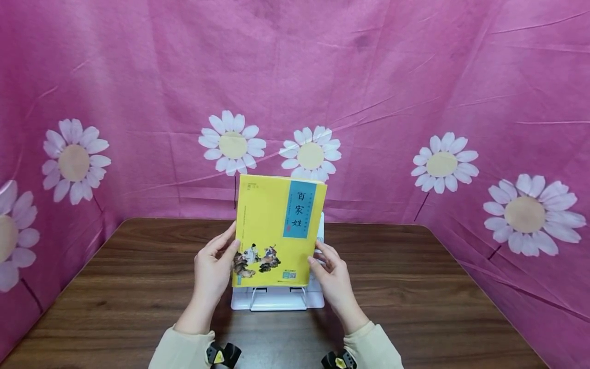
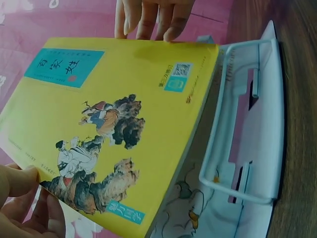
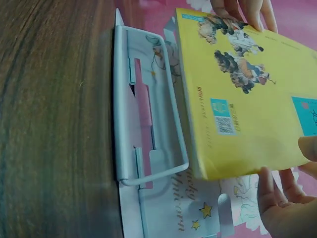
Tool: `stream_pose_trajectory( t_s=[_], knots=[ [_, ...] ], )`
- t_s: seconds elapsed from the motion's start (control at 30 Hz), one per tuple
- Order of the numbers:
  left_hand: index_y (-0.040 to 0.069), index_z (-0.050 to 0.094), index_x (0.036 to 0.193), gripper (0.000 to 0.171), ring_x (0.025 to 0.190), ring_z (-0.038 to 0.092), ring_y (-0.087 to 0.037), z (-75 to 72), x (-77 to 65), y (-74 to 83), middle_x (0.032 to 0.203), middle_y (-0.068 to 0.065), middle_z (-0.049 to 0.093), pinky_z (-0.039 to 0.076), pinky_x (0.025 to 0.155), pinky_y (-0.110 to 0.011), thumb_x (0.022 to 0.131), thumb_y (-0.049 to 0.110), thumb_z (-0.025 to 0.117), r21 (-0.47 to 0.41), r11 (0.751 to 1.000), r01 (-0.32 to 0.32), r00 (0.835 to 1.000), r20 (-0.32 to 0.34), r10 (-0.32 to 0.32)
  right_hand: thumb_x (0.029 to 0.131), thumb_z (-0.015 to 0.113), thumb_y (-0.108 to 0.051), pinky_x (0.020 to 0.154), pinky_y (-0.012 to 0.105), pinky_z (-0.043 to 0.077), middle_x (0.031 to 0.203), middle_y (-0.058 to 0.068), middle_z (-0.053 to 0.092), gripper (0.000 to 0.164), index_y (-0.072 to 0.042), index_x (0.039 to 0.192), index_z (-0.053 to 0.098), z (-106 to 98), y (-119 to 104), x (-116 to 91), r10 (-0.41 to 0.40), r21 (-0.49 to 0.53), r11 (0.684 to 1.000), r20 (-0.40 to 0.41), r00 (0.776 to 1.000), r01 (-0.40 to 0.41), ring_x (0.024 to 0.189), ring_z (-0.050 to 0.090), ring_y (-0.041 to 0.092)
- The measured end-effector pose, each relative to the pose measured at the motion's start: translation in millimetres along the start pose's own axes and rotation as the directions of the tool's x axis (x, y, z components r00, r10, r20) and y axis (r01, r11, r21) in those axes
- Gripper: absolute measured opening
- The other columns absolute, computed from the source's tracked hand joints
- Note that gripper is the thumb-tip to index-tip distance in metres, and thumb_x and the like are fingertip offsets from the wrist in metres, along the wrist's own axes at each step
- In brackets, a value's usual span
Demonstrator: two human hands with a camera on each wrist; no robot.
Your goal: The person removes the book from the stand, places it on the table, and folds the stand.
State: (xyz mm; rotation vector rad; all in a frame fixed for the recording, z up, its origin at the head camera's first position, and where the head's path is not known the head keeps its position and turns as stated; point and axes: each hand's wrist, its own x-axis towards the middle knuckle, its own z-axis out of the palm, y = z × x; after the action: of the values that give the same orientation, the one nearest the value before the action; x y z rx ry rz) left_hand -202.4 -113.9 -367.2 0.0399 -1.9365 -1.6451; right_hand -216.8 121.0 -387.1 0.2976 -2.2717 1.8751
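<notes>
A yellow book [image 1: 272, 230] with a blue title panel and small painted figures on its cover is held upright, tilted slightly to one side. My left hand [image 1: 213, 266] grips its left edge, thumb on the front cover and fingers behind. On the opposite edge my right hand [image 1: 334, 279] pinches the book the same way. Just behind and below it stands a white book stand [image 1: 239, 300] with a wire page holder [image 2: 229, 114] at its base. From the wrist views, a gap shows between the book's lower edge and the stand's ledge [image 3: 121, 109]. The book hides most of the stand's back plate.
The stand rests on a brown wood-grain table [image 1: 138, 287]. A pink cloth [image 1: 369, 61] printed with white daisies hangs behind the table and along both sides. Unicorn lettering and yellow stars [image 3: 205, 209] are printed on the stand's back plate.
</notes>
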Motion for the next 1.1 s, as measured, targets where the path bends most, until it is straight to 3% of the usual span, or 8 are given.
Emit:
stream_pose_trajectory(
  t_s=[0.17, 0.33, 0.43, 0.57, 0.67, 0.73, 0.87, 1.1],
  knots=[
    [0.008, 0.067, 0.126, 0.035, 0.079, 0.059, 0.006, 0.5, -2.1, 3.5, 0.123, -0.015, 0.069, 0.050, 0.069, -0.009, 0.092, 0.002, 0.067, -0.011, 1.000, -0.012, 1.000, 0.016, 0.013, 0.095, 0.058, 0.002, 0.085, 0.016, 0.051, 0.133, 0.022, 0.051, 0.044, 0.006, 0.139, 0.052, -1, -4, 1, -0.008, 0.057, 0.998, -0.052, 0.999, 0.011, 0.115, 0.061, 0.033],
    [0.008, 0.067, 0.127, 0.036, 0.076, 0.059, 0.002, 0.0, -1.8, 1.8, 0.124, -0.013, 0.069, 0.050, 0.066, -0.010, 0.092, 0.001, 0.067, -0.011, 1.000, -0.027, 0.999, 0.017, 0.027, 0.094, 0.057, 0.007, 0.076, 0.017, 0.053, 0.125, 0.022, 0.052, 0.039, 0.011, 0.133, 0.055, -2, -6, 2, -0.028, 0.117, 0.992, -0.073, 0.997, 0.036, 0.092, 0.063, 0.005],
    [0.007, 0.066, 0.129, 0.037, 0.074, 0.059, 0.001, -0.7, -1.7, 2.5, 0.126, -0.013, 0.068, 0.050, 0.065, -0.012, 0.093, 0.002, 0.066, -0.041, 0.999, 0.004, 0.999, 0.038, -0.002, 0.094, 0.057, 0.008, 0.072, 0.019, 0.054, 0.123, 0.022, 0.051, 0.037, 0.012, 0.131, 0.056, -2, -6, 3, -0.027, 0.143, 0.989, -0.080, 0.996, 0.039, 0.084, 0.062, -0.001],
    [0.007, 0.065, 0.129, 0.037, 0.068, 0.055, 0.000, -0.2, -2.1, 6.0, 0.100, -0.017, 0.074, 0.048, 0.061, -0.014, 0.093, 0.002, 0.065, -0.088, 0.994, 0.071, 0.996, 0.059, -0.066, 0.094, 0.058, 0.006, 0.070, 0.021, 0.054, 0.123, 0.022, 0.053, 0.036, 0.011, 0.130, 0.058, -3, -7, 3, -0.012, 0.146, 0.989, -0.113, 0.993, 0.029, 0.079, 0.061, 0.001],
    [0.008, 0.066, 0.129, 0.037, 0.064, 0.051, -0.002, 0.9, -2.2, 7.7, 0.077, -0.005, 0.066, 0.044, 0.058, -0.016, 0.092, 0.001, 0.066, -0.091, 0.992, 0.090, 0.994, 0.065, -0.084, 0.094, 0.059, 0.006, 0.069, 0.021, 0.054, 0.122, 0.022, 0.054, 0.035, 0.011, 0.129, 0.059, -5, -8, 4, -0.003, 0.148, 0.989, -0.135, 0.991, 0.023, 0.077, 0.060, 0.002],
    [0.008, 0.066, 0.129, 0.038, 0.064, 0.049, -0.003, 1.2, -2.2, 8.3, 0.074, 0.000, 0.063, 0.043, 0.057, -0.017, 0.092, 0.001, 0.066, -0.092, 0.991, 0.096, 0.993, 0.072, -0.090, 0.094, 0.059, 0.005, 0.068, 0.020, 0.054, 0.121, 0.021, 0.055, 0.035, 0.011, 0.128, 0.059, -6, -8, 4, 0.001, 0.149, 0.989, -0.140, 0.990, 0.021, 0.077, 0.060, 0.002],
    [0.009, 0.067, 0.128, 0.037, 0.064, 0.050, -0.004, 1.8, -2.9, 8.6, 0.078, -0.006, 0.066, 0.042, 0.056, -0.017, 0.092, 0.001, 0.067, -0.094, 0.989, 0.112, 0.991, 0.081, -0.104, 0.093, 0.061, 0.006, 0.064, 0.019, 0.053, 0.114, 0.013, 0.057, 0.034, 0.011, 0.126, 0.061, -8, -6, 4, 0.002, 0.156, 0.987, -0.145, 0.989, 0.021, 0.073, 0.060, 0.004],
    [0.009, 0.065, 0.130, 0.038, 0.072, 0.052, -0.004, 3.4, -5.0, 10.0, 0.108, -0.019, 0.070, 0.042, 0.061, -0.017, 0.093, 0.002, 0.066, -0.060, 0.989, 0.137, 0.986, 0.108, -0.130, 0.089, 0.066, 0.007, 0.059, 0.018, 0.051, 0.095, -0.010, 0.068, 0.032, 0.012, 0.120, 0.065, -14, -6, 7, 0.036, 0.186, 0.983, -0.197, 0.980, 0.001, 0.065, 0.058, 0.005]
  ],
)
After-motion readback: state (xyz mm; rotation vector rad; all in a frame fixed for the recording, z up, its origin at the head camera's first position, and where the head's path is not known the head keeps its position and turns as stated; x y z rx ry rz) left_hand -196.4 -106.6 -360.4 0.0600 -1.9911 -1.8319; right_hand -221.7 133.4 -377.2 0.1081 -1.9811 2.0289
